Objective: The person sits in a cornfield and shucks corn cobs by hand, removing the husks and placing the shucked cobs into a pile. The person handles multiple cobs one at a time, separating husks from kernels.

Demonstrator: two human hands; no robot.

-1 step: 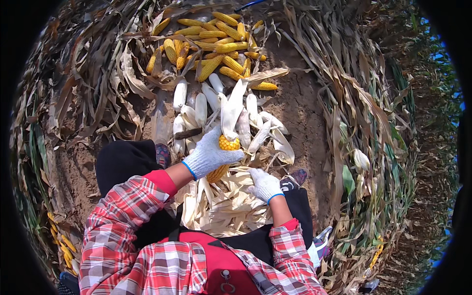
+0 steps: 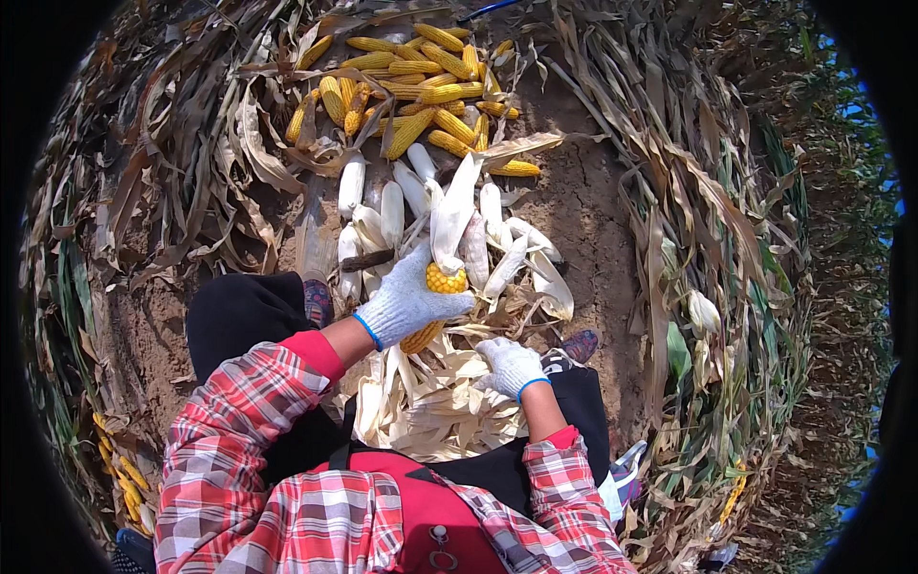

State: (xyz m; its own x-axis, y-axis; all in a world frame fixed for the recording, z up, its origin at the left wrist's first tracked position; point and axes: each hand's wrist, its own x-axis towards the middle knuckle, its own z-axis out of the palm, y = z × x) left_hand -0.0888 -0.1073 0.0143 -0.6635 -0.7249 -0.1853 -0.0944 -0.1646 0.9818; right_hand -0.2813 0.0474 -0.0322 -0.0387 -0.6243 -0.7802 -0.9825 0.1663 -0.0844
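Note:
My left hand, in a white knitted glove with a blue cuff edge, is wrapped round a yellow ear of corn. Bare kernels show above and below the glove. Pale peeled husk still hangs from the ear's far end. My right hand, gloved the same way, is just right of the ear and apart from it. Its fingers are loosely bent with a gap to the thumb, and I see nothing between them. Beneath both hands lies a heap of pale loose husks between my legs.
Several ears in white husks lie just beyond my hands. Farther off is a pile of bare yellow ears. Dry stalks and leaves bank up on both sides of the brown soil. My shoes flank the husked ears.
My right hand has drawn slightly down and toward me, its fingers turned a little more upward. My left hand and its ear of corn have hardly moved.

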